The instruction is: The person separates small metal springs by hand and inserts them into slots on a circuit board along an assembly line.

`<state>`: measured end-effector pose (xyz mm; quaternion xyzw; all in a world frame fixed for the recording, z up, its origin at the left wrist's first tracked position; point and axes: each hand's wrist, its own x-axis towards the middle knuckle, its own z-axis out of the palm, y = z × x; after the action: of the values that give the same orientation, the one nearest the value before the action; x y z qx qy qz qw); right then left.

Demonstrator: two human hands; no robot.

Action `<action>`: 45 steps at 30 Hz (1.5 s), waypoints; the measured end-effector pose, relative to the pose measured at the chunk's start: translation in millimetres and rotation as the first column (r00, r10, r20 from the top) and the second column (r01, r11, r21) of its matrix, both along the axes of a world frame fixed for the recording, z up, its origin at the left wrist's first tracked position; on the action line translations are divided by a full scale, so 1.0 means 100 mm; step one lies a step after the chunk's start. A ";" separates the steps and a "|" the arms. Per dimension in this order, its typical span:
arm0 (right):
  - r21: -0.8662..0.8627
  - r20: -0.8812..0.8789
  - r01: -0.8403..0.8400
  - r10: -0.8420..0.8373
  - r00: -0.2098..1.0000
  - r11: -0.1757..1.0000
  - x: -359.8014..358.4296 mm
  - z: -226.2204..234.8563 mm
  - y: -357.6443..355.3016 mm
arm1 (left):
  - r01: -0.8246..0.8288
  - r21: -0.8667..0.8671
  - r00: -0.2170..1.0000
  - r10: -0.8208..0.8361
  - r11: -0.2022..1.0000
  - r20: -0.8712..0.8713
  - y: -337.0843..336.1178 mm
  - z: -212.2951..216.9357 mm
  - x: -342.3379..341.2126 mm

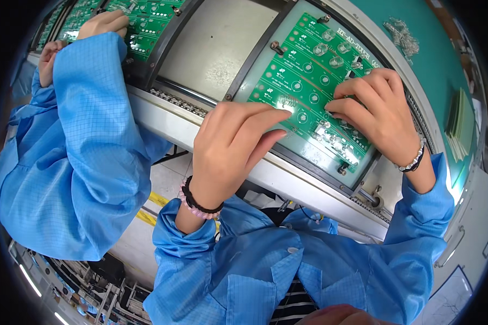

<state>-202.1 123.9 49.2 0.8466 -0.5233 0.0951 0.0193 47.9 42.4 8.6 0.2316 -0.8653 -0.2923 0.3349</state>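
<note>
Your left hand is part-open, thumb and forefinger apart, just beside a coil spring over the green circuit-board panel, framed on the conveyor. Your right hand curls above the panel; whether it grips anything, I cannot tell.

Blue jacket, pink beaded bracelet

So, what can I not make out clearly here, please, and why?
All in the head view:
Right hand: its own fingers hide whether it grips a part.
Green circuit board: the right hand covers part of it.
Co-worker's upper hand: hides what it may touch.
Boards at upper left: cut off by the top edge.
Pile of small metal parts: too small to count.
</note>
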 end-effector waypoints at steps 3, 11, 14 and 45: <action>0.019 -0.013 0.003 -0.003 1.000 1.000 0.01 0.01 -0.01 | 0.033 -0.045 0.999 -0.032 0.998 0.027 0.03 -0.03 -0.01; 0.024 -0.034 -0.023 0.023 0.999 0.999 0.01 -0.03 -0.01 | 0.036 -0.107 0.967 -0.007 0.994 0.256 0.20 0.06 -0.05; 0.041 0.064 -0.026 0.024 0.998 0.999 -0.01 0.00 0.00 | 0.027 -0.142 0.946 0.020 0.989 0.324 0.26 0.10 -0.07; 0.044 -0.002 0.009 -0.009 1.000 0.999 0.02 -0.03 0.00 | 0.101 0.071 0.978 -0.112 0.992 0.176 0.14 0.12 -0.15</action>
<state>-200.5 123.4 46.2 0.8447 -0.5288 0.0826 0.0015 32.7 56.2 20.2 0.2204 -0.8938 -0.3142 0.2320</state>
